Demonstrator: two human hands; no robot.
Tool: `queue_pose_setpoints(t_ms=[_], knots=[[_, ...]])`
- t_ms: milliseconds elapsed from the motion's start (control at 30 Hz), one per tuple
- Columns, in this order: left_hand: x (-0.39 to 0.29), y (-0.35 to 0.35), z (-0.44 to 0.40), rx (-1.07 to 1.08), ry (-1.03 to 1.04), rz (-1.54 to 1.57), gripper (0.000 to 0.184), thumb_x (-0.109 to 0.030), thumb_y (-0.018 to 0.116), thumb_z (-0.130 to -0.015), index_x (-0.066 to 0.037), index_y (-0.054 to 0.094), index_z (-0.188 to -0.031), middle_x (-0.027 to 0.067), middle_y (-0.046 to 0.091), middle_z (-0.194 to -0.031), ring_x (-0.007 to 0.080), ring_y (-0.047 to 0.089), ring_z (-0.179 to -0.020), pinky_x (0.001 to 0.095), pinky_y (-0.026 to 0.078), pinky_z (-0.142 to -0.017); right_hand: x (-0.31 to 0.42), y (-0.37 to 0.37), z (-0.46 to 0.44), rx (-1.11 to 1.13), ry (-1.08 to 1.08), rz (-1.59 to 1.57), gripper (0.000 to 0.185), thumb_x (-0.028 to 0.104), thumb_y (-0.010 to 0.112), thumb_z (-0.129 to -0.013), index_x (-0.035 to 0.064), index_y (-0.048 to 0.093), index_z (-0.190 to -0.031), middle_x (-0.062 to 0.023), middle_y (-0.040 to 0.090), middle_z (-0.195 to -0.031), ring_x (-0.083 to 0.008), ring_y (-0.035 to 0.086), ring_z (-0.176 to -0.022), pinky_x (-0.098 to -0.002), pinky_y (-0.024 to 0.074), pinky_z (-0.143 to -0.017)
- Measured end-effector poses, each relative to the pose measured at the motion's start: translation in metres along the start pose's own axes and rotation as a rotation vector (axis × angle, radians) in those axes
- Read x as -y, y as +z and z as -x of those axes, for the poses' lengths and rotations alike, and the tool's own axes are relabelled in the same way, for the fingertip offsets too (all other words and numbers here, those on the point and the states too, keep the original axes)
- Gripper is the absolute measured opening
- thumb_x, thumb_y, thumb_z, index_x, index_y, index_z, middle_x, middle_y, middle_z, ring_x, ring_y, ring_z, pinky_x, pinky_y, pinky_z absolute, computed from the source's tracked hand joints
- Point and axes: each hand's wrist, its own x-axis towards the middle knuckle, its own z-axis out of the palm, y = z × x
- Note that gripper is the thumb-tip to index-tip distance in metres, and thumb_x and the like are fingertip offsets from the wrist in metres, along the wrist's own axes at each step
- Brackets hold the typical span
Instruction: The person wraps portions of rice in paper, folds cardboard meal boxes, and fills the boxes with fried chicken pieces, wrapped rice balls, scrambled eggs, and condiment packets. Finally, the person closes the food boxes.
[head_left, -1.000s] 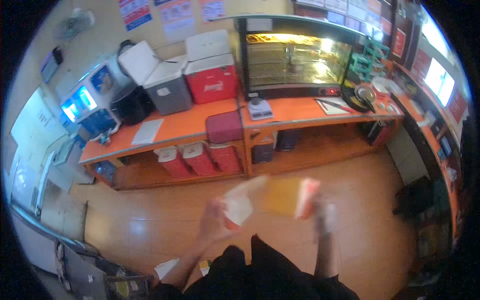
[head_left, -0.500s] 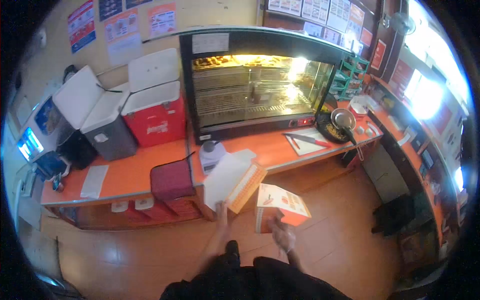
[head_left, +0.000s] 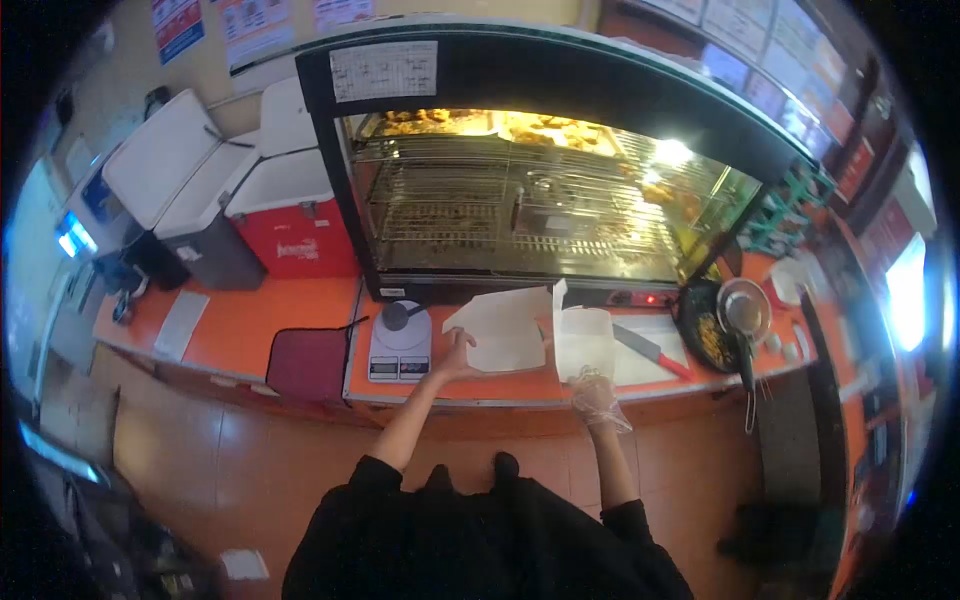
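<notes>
Fingers of the left hand (head_left: 457,358) are grasping an open box (head_left: 508,338) — the gloved right hand (head_left: 595,392) is gripping a second box (head_left: 586,338).

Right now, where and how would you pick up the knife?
Probably by the red handle, coming from the near right: the knife lies slantwise with its handle toward that side, while the blade points back-left, close to the right open box.
</notes>
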Motion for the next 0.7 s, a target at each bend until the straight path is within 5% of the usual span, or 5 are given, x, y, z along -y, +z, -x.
queue_pose_setpoints(t_ms=[200, 333, 500, 633, 700], knots=[[0.034, 0.001, 0.002, -0.128, -0.034, -0.211, 0.109, -0.046, 0.088, -0.046, 0.006, 0.033, -0.124, 0.0267, 0.027, -0.129, 0.0428, 0.027, -0.124, 0.0485, 0.025, -0.106, -0.015, 0.015, -0.031, 0.152, -0.195, 0.027, 0.019, 0.013, 0.055, -0.075, 0.0118, 0.064, -0.092, -0.0117, 0.058, -0.09, -0.0273, 0.059, -0.082, -0.0375, 0.0503, -0.07], [-0.025, -0.037, 0.011, -0.003, -0.3, -0.106, 0.104, -0.031, 0.083, -0.057, 0.007, 0.024, -0.134, 0.0263, 0.02, -0.14, 0.0401, 0.023, -0.132, 0.0416, 0.026, -0.109, 0.006, 0.015, -0.032, 0.068, -0.176, -0.225, 0.012, 0.014, 0.051, -0.081, 0.0065, 0.059, -0.087, -0.015, 0.057, -0.086, -0.0319, 0.059, -0.078, -0.0439, 0.0499, -0.067], [0.013, -0.042, 0.013, 0.026, -0.196, -0.226, 0.101, -0.028, 0.081, -0.057, 0.009, 0.028, -0.133, 0.029, 0.027, -0.138, 0.0439, 0.019, -0.133, 0.0447, 0.023, -0.111, 0.019, 0.013, -0.059, -0.058, -0.073, -0.299, 0.01, 0.005, 0.051, -0.08, 0.0014, 0.055, -0.088, -0.0157, 0.056, -0.09, -0.0322, 0.061, -0.081, -0.0441, 0.0521, -0.07], [-0.013, -0.064, 0.0, 0.088, -0.242, -0.209, 0.09, -0.015, 0.075, -0.06, 0.008, 0.029, -0.134, 0.0274, 0.027, -0.14, 0.043, 0.028, -0.131, 0.0416, 0.025, -0.11, 0.01, 0.055, -0.122, -0.152, -0.158, 0.025, 0.016, 0.015, 0.052, -0.086, -0.0005, 0.053, -0.089, -0.0191, 0.056, -0.086, -0.0335, 0.059, -0.083, -0.043, 0.0503, -0.073], [-0.01, -0.059, -0.002, 0.092, -0.264, -0.189, 0.09, -0.014, 0.074, -0.06, 0.008, 0.028, -0.135, 0.0275, 0.025, -0.141, 0.0431, 0.027, -0.131, 0.0409, 0.025, -0.111, 0.029, 0.049, -0.133, -0.232, -0.003, -0.168, 0.019, 0.018, 0.051, -0.087, -0.0007, 0.053, -0.088, -0.02, 0.056, -0.085, -0.034, 0.059, -0.082, -0.0438, 0.05, -0.072]])
